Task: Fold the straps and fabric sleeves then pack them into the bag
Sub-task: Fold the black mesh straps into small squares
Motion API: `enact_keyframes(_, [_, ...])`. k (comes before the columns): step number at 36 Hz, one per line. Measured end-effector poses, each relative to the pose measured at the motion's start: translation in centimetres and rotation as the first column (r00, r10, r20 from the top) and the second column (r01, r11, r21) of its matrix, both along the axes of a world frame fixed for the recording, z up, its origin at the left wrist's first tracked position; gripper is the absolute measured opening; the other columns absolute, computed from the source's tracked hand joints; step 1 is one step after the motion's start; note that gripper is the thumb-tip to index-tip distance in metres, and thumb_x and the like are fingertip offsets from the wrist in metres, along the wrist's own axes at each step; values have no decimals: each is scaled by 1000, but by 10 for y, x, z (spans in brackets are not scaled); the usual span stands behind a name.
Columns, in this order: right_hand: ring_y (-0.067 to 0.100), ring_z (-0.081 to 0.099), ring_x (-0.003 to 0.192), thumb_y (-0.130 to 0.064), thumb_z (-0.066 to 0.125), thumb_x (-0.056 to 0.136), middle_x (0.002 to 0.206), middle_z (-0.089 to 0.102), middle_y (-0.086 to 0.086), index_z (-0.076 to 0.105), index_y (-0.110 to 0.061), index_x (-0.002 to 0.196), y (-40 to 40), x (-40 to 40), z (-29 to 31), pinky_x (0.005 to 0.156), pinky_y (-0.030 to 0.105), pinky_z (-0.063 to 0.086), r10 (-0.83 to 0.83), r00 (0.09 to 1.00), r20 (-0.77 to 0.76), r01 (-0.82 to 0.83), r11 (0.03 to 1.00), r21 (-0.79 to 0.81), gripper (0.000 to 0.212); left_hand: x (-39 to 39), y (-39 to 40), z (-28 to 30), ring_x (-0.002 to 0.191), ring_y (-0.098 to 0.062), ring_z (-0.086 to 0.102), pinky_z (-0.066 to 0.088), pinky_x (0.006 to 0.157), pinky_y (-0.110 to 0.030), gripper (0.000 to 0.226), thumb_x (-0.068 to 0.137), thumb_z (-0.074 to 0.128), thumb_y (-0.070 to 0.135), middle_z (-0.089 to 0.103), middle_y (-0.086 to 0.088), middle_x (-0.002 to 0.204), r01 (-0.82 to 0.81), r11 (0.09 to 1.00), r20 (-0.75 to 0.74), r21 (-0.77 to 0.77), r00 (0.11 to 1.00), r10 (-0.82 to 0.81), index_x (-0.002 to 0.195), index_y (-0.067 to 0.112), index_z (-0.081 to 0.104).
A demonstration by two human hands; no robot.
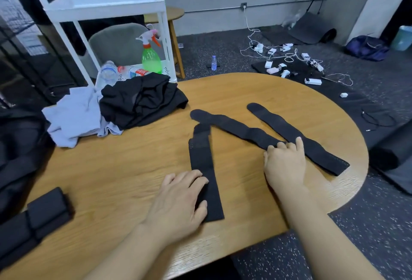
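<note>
Your left hand [180, 199] presses flat on the near strap [206, 175]; right hand [285, 163] pinches the middle strap [234, 128]. Bare table [124, 168] left, clothes pile [138, 101] behind.

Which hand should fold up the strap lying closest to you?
Probably the left hand. It already rests flat on the near end of the nearest strap, so it could lift that end and fold it over. The right hand is busy at the middle strap, farther away.
</note>
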State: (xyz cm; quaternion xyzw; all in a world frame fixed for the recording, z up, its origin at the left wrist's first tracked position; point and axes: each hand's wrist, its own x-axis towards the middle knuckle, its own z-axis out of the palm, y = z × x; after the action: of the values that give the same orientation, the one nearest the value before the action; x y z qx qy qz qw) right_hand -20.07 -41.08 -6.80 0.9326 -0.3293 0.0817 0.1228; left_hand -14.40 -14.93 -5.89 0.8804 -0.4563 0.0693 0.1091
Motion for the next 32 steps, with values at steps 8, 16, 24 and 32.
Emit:
enact_keyframes(8, [41,62,81,-10,75,75,76,67,21,69,-1,71,21,-6,0,106,53,32,4,1000,24,-4,1000,6,11,1,52,-1,110,-6,52,23,93,-28,39,79,48,45,61,14,119,-76,997,8,-19,997,76,113,32,63])
enact_keyframes(16, [41,54,114,-19,66,85,105,69,18,70,-5,103,75,-15,24,109,53,29,56,992,113,-71,988,136,23,-2,76,3,122,-7,51,16,97,-26,43,84,43,47,56,13,132,-85,996,-123,11,989,86,120,30,61])
enact_keyframes(24, [23,44,130,-7,51,89,139,56,0,59,-19,133,164,-7,37,108,31,23,674,697,244,-698,560,447,47,-3,83,-8,116,-3,50,10,107,-19,36,87,47,44,53,15,126,-65,988,-195,-143,980,37,116,28,60])
enact_keyframes(32, [25,30,132,-12,40,96,157,29,-4,38,-33,147,155,50,33,104,33,22,645,764,-6,-577,688,439,56,2,85,-10,120,-2,47,13,108,-21,36,87,48,45,52,16,124,-35,985,-208,-170,978,-1,117,29,59])
